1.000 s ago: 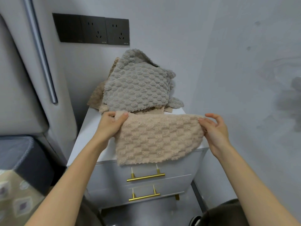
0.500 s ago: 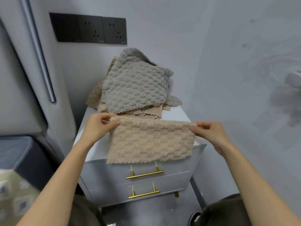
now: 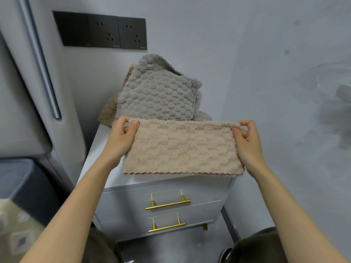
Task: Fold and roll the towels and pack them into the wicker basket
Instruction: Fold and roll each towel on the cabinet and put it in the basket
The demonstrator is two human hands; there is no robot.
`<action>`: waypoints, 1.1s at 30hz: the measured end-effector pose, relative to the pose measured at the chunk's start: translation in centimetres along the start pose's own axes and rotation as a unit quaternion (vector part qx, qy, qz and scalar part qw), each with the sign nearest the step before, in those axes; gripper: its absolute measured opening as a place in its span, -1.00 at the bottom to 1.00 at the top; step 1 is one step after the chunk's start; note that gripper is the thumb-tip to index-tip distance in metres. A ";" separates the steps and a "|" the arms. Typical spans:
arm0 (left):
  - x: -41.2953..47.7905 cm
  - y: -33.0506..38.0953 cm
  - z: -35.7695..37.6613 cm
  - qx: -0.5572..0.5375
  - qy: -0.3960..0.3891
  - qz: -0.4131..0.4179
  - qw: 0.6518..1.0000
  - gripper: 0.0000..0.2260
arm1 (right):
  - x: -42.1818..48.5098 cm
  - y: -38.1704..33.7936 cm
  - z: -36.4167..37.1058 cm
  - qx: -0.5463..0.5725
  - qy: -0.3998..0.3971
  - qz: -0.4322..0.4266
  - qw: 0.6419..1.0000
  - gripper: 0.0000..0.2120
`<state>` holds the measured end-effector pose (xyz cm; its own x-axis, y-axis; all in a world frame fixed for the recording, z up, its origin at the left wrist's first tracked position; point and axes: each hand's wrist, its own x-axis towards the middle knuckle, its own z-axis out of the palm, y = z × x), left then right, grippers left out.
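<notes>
— What is on the far left?

— A padded grey wall panel with a slim metal strip (image 3: 39,59) running down it. Just to its right, a black three-part socket panel (image 3: 100,30) sits on the grey wall.

— And the left hand?

— The left hand (image 3: 121,138) pinches the upper left corner of a beige, bobbly-textured rectangular towel (image 3: 182,149). The thumb is on the near face and the fingers are curled behind.

— Where is that towel?

— It is held up in the air and stretched flat between both hands. It hangs over the front part of a white two-drawer bedside cabinet (image 3: 98,149). Its top edge is level, and two scalloped edges show along the bottom, one just behind the other.

— What lies behind it?

— A heaped grey bubble-textured towel (image 3: 157,95) is piled on the back of the cabinet top, against the wall. A crumpled beige cloth (image 3: 109,111) peeks out at the heap's left side. Below, each drawer front carries a brass bar handle (image 3: 168,204).

— And the right hand?

— The right hand (image 3: 247,143) pinches the upper right corner of the beige towel between thumb and curled fingers. Its heel rests along the towel's right edge.
</notes>
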<state>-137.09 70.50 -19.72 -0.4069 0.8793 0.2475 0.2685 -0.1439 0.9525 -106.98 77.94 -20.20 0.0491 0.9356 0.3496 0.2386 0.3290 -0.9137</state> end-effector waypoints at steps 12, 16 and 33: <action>3.8 -5.0 2.7 0.262 0.007 -0.024 0.965 -0.72 | 3.3 5.2 1.1 -0.114 0.009 0.175 0.978 -0.77; 3.4 -5.0 1.8 0.339 0.018 0.017 0.941 -0.77 | 3.4 5.1 0.6 -0.155 -0.006 0.166 0.974 -0.74; 0.3 -4.7 0.2 0.415 -0.113 -0.084 0.899 -0.73 | -0.4 3.2 -2.9 -0.357 -0.155 0.195 0.900 -0.70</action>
<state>-138.29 71.58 -24.21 -0.3407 0.9400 -0.0186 0.8165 0.3056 0.4897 -103.44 78.24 -22.70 0.0177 0.9892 -0.1456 0.8299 -0.0957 -0.5497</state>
